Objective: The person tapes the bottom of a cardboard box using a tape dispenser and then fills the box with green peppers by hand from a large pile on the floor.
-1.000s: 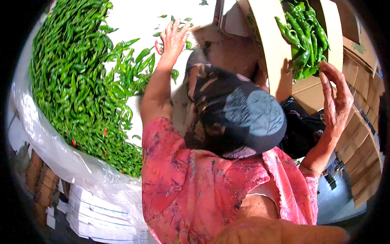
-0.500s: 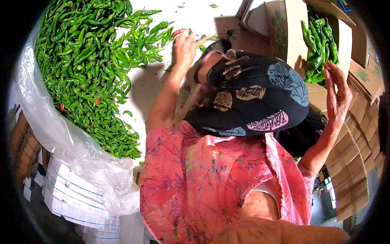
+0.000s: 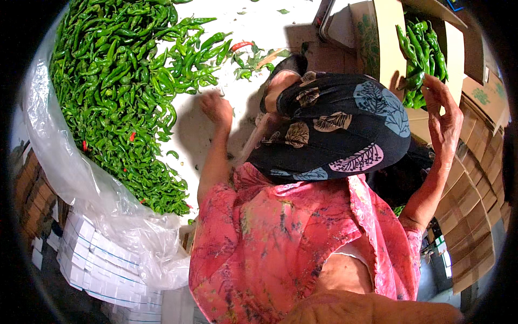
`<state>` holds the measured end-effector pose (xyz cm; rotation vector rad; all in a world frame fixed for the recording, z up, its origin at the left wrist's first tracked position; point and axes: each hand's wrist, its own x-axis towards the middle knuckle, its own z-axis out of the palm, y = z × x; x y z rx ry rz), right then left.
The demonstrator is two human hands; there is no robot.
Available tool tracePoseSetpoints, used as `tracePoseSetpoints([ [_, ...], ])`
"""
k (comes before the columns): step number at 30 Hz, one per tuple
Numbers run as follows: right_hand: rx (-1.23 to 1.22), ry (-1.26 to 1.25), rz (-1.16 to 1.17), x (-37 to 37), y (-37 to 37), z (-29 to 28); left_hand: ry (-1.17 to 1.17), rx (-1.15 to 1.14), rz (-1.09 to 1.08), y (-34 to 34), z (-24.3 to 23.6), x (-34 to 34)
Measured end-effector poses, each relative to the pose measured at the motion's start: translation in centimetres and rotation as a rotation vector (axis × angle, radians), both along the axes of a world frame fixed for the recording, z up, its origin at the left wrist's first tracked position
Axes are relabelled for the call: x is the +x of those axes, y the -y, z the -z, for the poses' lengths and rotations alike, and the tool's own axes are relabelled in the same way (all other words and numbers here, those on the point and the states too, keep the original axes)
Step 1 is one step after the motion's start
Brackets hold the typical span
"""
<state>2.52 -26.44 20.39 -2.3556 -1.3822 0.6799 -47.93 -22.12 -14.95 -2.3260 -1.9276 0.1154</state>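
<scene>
My left hand (image 3: 217,108) is closed, fingers curled down, low over the white surface (image 3: 194,116), just right of a big heap of green chili peppers (image 3: 118,70). What it holds, if anything, is hidden. Beyond it lie a red chili pepper (image 3: 241,46) and a scatter of leaves and stalks (image 3: 253,60). On the right, my right hand (image 3: 445,110) is raised at the near side of a cardboard box (image 3: 393,48). Its fingers are bent but apart, with fingertips beside the long green peppers (image 3: 423,48) in the box; nothing shows in them.
Clear plastic sheeting (image 3: 65,151) edges the heap on the left. Below it stand stacked white cartons (image 3: 97,259). Folded brown cardboard (image 3: 469,216) lines the right side. My bent leg in black patterned cloth (image 3: 334,124) is between the heap and the box.
My left hand has drawn back toward me and left, away from the red chili pepper, which now shows fully. My right hand has shifted slightly, its fingers bending more.
</scene>
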Motion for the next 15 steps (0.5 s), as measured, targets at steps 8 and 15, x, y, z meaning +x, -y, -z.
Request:
tracePoseSetpoints([
  [8, -0.034, 0.035, -0.077, 0.0, -0.7, -0.6, 0.451, -0.323, 0.570, -9.7, -1.0, 16.1],
  [15, -0.040, -0.005, -0.056, 0.5, 0.7, 1.5, 0.480, -0.257, 0.406, -2.2, 0.2, 8.2],
])
